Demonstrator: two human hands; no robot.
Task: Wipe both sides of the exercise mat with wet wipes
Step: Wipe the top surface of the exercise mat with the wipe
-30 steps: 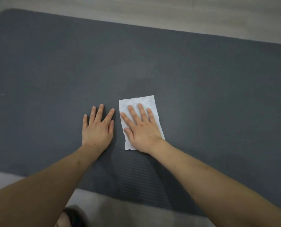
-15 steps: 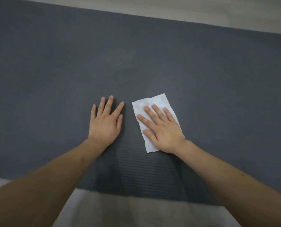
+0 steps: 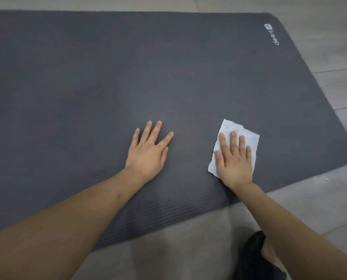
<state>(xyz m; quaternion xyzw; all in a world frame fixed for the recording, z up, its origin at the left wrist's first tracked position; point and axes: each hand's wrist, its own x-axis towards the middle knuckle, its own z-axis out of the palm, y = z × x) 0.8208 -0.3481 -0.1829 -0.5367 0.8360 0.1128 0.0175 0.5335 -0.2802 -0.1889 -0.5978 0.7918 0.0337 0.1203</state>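
Observation:
A dark grey ribbed exercise mat (image 3: 87, 77) lies flat on the floor and fills most of the view. My left hand (image 3: 148, 152) rests palm down on it, fingers spread, with nothing under it. To its right, my right hand (image 3: 234, 160) presses flat on a white wet wipe (image 3: 230, 126). The wipe lies unfolded on the mat, slightly crumpled, near the mat's front edge and towards its right end. Its far edge and corners stick out around my fingers.
The mat's rounded right end carries a white printed logo (image 3: 272, 36) at the far corner. Light grey floor tiles (image 3: 330, 199) surround the mat at the front, right and back. A dark piece of clothing over my leg (image 3: 253, 253) shows at the bottom right.
My right hand has slid the wipe to the right along the mat, away from the left hand. The view has shifted right, so the mat's right end and logo now show.

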